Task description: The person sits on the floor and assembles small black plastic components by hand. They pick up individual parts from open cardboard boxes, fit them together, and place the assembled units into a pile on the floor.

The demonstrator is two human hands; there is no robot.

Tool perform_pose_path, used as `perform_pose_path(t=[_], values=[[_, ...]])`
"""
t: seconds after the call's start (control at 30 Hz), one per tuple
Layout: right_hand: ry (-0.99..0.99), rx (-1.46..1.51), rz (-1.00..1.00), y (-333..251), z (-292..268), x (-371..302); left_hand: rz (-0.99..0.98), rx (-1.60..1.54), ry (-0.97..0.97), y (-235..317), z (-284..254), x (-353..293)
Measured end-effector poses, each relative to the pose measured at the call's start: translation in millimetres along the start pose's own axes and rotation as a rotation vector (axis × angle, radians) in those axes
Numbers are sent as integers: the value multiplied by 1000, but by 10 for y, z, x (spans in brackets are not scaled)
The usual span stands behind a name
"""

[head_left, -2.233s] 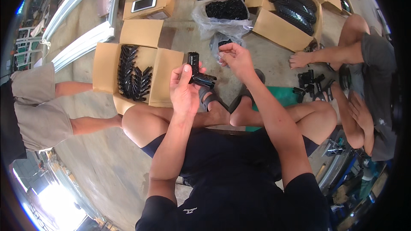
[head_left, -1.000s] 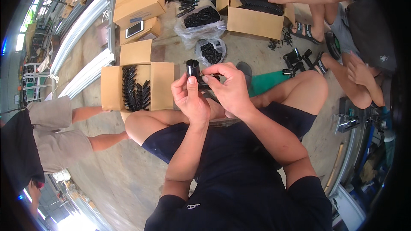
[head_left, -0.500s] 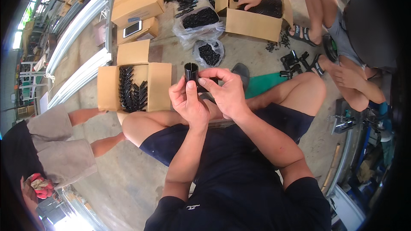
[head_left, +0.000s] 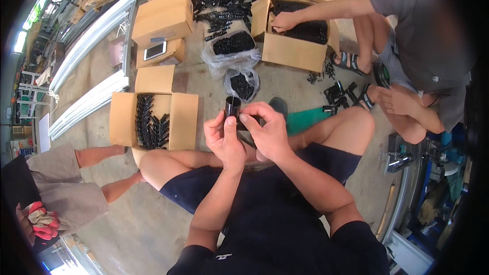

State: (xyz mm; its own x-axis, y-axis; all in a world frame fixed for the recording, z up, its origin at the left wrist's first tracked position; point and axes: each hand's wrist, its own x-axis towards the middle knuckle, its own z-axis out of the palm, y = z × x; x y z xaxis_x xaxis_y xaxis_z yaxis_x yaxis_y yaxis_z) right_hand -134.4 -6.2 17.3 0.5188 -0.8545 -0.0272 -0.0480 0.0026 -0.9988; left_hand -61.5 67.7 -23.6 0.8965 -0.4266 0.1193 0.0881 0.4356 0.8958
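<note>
in mid-frame, my left hand (head_left: pixel 226 140) grasps a black tubular piece (head_left: pixel 233 107). my right hand (head_left: pixel 266 131) curls at its side; gripping or not, i cannot tell.

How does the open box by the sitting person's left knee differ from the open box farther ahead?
The knee-side box shows bare cardboard around its black fittings; the farther box looks almost filled with its black parts. A co-worker's hand is at the farther box, while no hand is in the knee-side box. Both are brown cardboard, with flaps open.
</note>
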Motion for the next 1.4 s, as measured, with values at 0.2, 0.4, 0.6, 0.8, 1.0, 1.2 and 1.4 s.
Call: perform_pose_path(t=[0.2, 0.4, 0.6, 0.8, 1.0, 1.2, 1.4], values=[[31, -16, -93, 6, 11, 33, -22, -37, 10, 14, 93, 36], [-31, 151, 97, -17, -27, 42, -22, -76, -17, 69, 166, 42], [-3, 89, -42, -63, -17, 92, -37, -76, -17, 127, 192, 81], [-51, 46, -104, -79, -40, 134, -20, -79, -32, 141, 215, 132], [-51, 149, -92, -83, -29, 132, -40, -114, -23, 143, 237, 136], [-40, 138, -119, -111, -74, 169, -42, -114, -28, 146, 242, 143], [-100, 62, -167, -98, -105, 197, -29, -110, -29, 128, 270, 169]])
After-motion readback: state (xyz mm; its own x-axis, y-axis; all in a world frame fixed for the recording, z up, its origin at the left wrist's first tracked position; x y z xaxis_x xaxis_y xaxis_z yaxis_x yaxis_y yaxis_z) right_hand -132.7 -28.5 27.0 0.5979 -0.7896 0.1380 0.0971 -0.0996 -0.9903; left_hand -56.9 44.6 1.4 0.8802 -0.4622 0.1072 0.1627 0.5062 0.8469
